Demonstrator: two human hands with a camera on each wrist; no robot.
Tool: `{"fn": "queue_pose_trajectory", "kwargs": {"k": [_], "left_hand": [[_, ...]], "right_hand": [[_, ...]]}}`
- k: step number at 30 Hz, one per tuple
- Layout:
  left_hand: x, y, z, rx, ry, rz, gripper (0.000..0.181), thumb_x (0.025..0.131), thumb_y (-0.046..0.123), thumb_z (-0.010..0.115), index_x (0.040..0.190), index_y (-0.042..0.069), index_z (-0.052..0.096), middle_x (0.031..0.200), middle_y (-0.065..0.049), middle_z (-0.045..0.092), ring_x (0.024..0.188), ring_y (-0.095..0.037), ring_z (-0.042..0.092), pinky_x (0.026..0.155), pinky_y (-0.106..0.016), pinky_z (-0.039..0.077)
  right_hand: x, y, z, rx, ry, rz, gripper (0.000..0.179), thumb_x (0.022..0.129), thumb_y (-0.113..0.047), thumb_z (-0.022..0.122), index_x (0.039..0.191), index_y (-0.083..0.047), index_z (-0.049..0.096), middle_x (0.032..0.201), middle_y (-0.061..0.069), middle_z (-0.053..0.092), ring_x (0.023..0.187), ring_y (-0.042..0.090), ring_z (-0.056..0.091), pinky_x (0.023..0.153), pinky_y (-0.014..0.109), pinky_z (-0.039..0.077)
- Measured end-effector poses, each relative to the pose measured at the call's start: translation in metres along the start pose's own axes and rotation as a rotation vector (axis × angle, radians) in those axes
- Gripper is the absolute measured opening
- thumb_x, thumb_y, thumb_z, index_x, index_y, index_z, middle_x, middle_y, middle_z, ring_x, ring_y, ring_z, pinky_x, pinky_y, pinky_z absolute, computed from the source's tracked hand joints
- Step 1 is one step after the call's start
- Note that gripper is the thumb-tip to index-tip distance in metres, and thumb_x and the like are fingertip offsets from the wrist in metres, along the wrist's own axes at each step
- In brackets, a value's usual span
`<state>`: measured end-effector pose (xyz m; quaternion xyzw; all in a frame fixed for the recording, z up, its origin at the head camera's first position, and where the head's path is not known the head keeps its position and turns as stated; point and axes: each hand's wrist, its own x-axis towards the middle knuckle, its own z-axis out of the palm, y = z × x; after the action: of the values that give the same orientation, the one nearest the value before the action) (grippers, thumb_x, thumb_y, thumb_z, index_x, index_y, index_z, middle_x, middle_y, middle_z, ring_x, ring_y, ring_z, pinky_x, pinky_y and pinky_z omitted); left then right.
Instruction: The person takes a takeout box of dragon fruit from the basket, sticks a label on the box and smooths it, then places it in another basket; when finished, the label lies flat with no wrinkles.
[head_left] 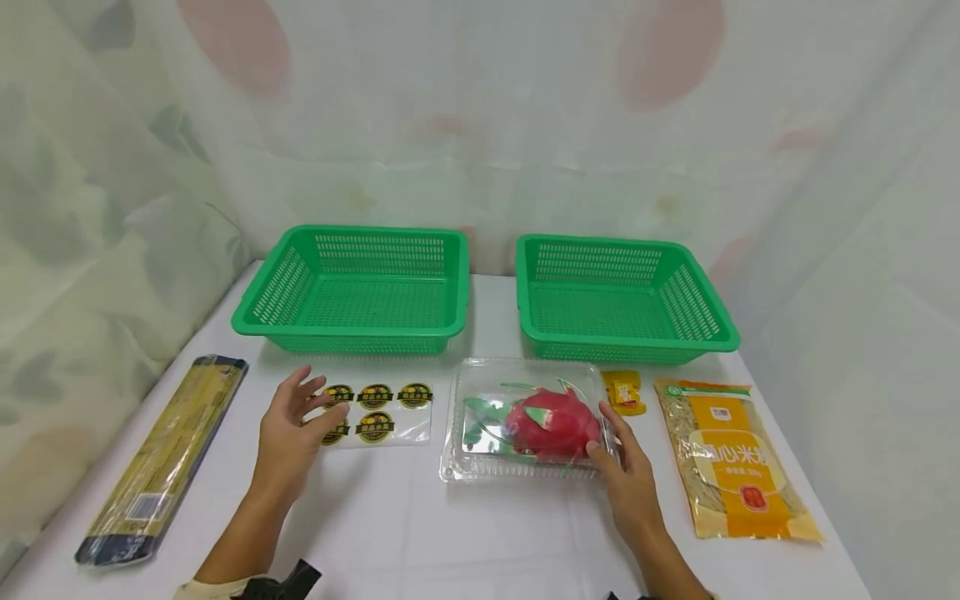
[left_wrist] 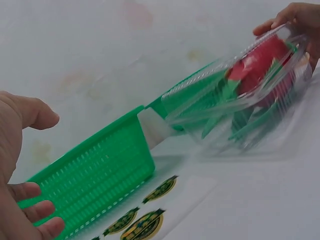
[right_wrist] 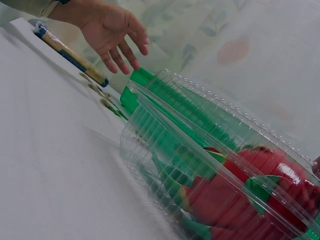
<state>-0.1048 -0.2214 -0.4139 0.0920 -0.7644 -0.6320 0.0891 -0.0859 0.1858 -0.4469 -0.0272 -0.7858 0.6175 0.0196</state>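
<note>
The right hand (head_left: pixel 628 472) grips the clear box (head_left: pixel 483 382), apparently positioning it; next, the relaxed left hand (head_left: pixel 290 427) probably needs a sticker (head_left: pixel 375 427)

Head view: left hand (head_left: pixel 296 421) hides part of the sticker sheet (head_left: pixel 414 433); lettering on packet (head_left: pixel 624 392) too small to read, likewise fine print on long pack (head_left: pixel 165 458). Both forearms cut off below. Left wrist view: box (head_left: pixel 487 469) blurred, both hands cropped at the sides, sheet running off the bottom. Right wrist view: box cut at right and bottom, right hand (head_left: pixel 624 460) a mere sliver.
</note>
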Motion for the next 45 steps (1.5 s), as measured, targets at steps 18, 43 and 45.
{"fn": "queue_pose_trajectory", "kwargs": {"k": [18,43,45], "left_hand": [[0.020,-0.029,-0.036,0.230,0.187,0.072,0.080,0.088,0.021,0.073,0.153,0.014,0.026,0.144,-0.009,0.043,0.123,-0.028,0.039,0.091,-0.037,0.035],[0.053,-0.077,-0.062,0.571,0.024,0.078,0.105,0.081,0.031,0.079,0.154,0.005,0.009,0.147,-0.025,0.033,0.130,-0.056,0.018,0.092,-0.072,0.022],[0.055,-0.078,-0.062,0.612,0.000,0.061,0.108,0.079,0.034,0.080,0.155,0.006,0.008,0.146,-0.025,0.033,0.128,-0.057,0.018,0.089,-0.072,0.023]], "right_hand": [[-0.001,0.000,0.000,-0.023,0.001,0.020,0.053,0.099,-0.029,0.055,0.149,-0.029,0.036,0.155,-0.001,0.025,0.142,0.030,0.016,0.106,0.053,0.028],[-0.001,0.001,0.001,-0.004,-0.007,0.026,0.053,0.100,-0.027,0.054,0.150,-0.029,0.035,0.154,-0.001,0.025,0.141,0.030,0.017,0.105,0.049,0.030],[-0.002,0.001,0.000,0.007,-0.007,0.024,0.052,0.100,-0.026,0.054,0.149,-0.029,0.035,0.154,-0.001,0.025,0.142,0.029,0.016,0.107,0.051,0.027]]}}
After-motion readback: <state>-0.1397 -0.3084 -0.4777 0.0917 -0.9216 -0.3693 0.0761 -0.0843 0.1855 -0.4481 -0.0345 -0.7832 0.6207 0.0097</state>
